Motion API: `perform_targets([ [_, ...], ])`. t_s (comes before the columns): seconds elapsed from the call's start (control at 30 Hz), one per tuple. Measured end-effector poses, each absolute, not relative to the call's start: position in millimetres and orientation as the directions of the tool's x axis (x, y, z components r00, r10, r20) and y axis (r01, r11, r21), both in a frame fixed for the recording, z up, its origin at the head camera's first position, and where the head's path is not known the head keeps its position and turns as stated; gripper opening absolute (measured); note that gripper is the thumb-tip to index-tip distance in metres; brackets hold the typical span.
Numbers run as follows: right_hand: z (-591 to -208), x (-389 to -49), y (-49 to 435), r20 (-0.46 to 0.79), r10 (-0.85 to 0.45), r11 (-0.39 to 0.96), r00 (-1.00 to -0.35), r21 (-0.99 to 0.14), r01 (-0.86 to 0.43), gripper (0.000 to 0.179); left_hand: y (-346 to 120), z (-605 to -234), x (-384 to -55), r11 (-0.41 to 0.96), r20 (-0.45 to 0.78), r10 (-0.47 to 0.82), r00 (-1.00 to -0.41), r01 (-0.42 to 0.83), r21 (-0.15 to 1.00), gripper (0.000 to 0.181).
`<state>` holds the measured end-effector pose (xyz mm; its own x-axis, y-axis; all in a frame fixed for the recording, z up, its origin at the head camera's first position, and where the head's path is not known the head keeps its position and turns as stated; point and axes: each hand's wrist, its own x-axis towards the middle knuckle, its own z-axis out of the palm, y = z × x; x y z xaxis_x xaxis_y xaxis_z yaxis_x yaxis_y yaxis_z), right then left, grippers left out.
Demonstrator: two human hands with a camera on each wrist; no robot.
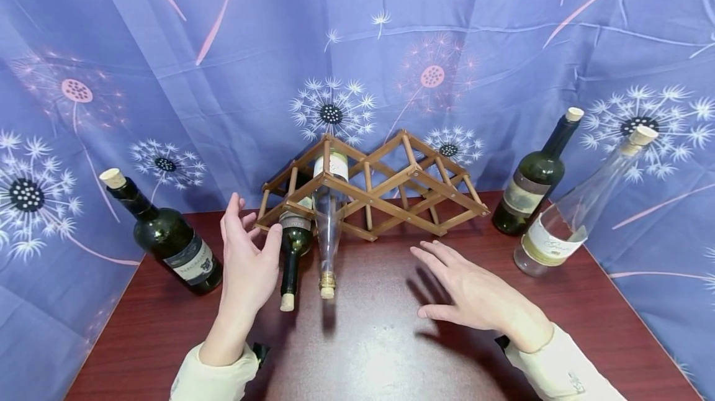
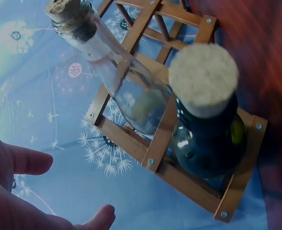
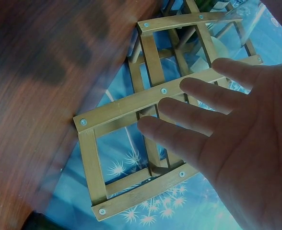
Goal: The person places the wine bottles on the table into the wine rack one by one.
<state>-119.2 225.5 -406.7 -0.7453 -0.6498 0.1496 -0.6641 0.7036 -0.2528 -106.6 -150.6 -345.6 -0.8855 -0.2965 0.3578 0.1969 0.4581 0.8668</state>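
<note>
A folding wooden lattice wine rack point(image 1: 368, 196) stands at the back of the table. In its left part lie two corked bottles, necks toward me: a dark green bottle point(image 1: 296, 236) and a clear bottle point(image 1: 328, 227). My left hand point(image 1: 248, 264) is beside the rack's left end and the green bottle, fingers loosely spread and nothing in them. In the left wrist view the green bottle's cork point(image 2: 204, 79) shows close up. My right hand point(image 1: 480, 292) hovers palm down over the table in front of the rack's right part, fingers extended and holding nothing.
A dark green corked bottle point(image 1: 179, 246) stands upright at the left. At the right stand another dark green bottle point(image 1: 525, 187) and a clear, long-necked bottle point(image 1: 558, 236). A blue dandelion-print cloth point(image 1: 251, 28) hangs behind and around the dark red table point(image 1: 357, 351).
</note>
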Motion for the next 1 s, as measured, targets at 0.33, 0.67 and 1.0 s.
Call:
perform_targets([
  [0.33,-406,-119,225,0.159,-0.649,0.703,-0.744,-0.247,-0.666,0.1,-161,-347,-103,0.558,0.468,-0.328,-0.82,0.232,0.797,0.088],
  [0.67,-407,-118,226,0.184,-0.658,0.691,-0.73,-0.239,-0.682,0.099,-179,-357,-103,0.671,0.614,-0.346,-0.709,0.27,0.69,0.088],
  [1.0,-407,-118,226,0.195,-0.651,0.693,-0.734,-0.243,-0.679,0.1,-205,-360,-104,0.733,0.705,-0.381,-0.598,0.269,0.624,0.094],
])
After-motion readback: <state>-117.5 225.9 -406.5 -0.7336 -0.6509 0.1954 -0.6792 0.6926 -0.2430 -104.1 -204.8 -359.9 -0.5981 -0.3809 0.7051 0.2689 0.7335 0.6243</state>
